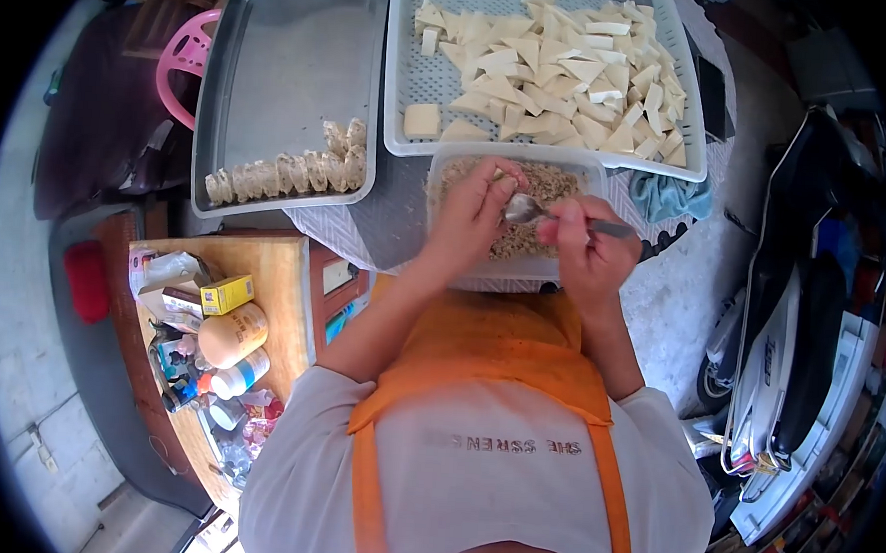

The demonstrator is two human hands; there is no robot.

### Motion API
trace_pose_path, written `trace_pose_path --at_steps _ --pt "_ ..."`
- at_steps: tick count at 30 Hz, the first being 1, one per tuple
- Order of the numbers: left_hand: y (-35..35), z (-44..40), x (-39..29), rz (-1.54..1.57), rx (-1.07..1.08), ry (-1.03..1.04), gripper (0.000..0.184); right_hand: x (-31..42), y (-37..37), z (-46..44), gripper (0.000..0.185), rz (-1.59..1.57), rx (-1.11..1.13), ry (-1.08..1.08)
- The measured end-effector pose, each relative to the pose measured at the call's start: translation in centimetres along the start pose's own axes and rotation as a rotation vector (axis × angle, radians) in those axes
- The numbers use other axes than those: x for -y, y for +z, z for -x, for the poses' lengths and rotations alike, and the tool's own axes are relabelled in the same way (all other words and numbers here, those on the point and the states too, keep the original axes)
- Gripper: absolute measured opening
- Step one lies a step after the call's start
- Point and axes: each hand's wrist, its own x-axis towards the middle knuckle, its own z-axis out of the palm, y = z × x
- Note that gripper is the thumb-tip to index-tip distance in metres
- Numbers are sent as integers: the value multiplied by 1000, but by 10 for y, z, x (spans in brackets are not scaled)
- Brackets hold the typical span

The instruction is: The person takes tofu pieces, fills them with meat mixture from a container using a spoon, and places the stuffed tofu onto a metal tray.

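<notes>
My left hand [475, 210] is closed over the tub, its fingers around what looks like a tofu piece [499, 175], mostly hidden. My right hand [595, 242] grips a metal spoon [523, 211] by its dark handle, the bowl of the spoon close to my left fingertips. Below both hands sits a white plastic tub [442, 156] of crumbly brown filling [525, 243]. Beyond it, a white perforated basket [406, 69] holds many pale tofu pieces [559, 72], mostly triangles. Filled pieces [293, 172] stand in a row along the near edge of a metal tray [294, 58].
A teal cloth [671, 196] lies by the basket's near right corner. To the left, a wooden cabinet top [281, 268] carries bottles, a yellow box [228, 294] and other small items. A pink chair [186, 58] stands behind the tray. A scooter [775, 354] is parked at right.
</notes>
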Motion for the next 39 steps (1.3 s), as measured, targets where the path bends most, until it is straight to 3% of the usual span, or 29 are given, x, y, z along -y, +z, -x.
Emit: trace_pose_path --at_steps 2,7,11,14,17,20,23,26,29,35,39 --pt "-4 -1 0 66 -23 -6 13 -2 -8 0 14 -8 -67 -48" --pt "-7 -2 -5 197 24 -60 23 -12 -21 -9 19 9 -138 73" --pt "-8 -3 -8 558 51 -105 39 -25 -20 2 18 66 -68 116" --pt "-20 -2 0 586 121 -173 48 -32 -13 7 17 146 -19 96" --pt "-16 1 -4 442 68 -260 48 -32 -9 8 17 254 28 30" --pt "-9 5 -16 253 60 -191 44 -29 -13 7 20 325 71 21" --pt "-10 2 -9 266 -34 -231 39 -31 -13 6 20 341 74 4" --pt "-12 1 -3 341 -16 -123 36 -33 -12 7 20 340 68 9" --pt "-18 -2 -4 568 68 -208 36 -32 -12 6 20 334 74 13" --pt "-10 1 -17 319 -41 -227 40 -32 -8 6 12 279 39 44" --pt "-15 1 -6 480 39 -136 40 -34 -8 7 12 237 43 79"
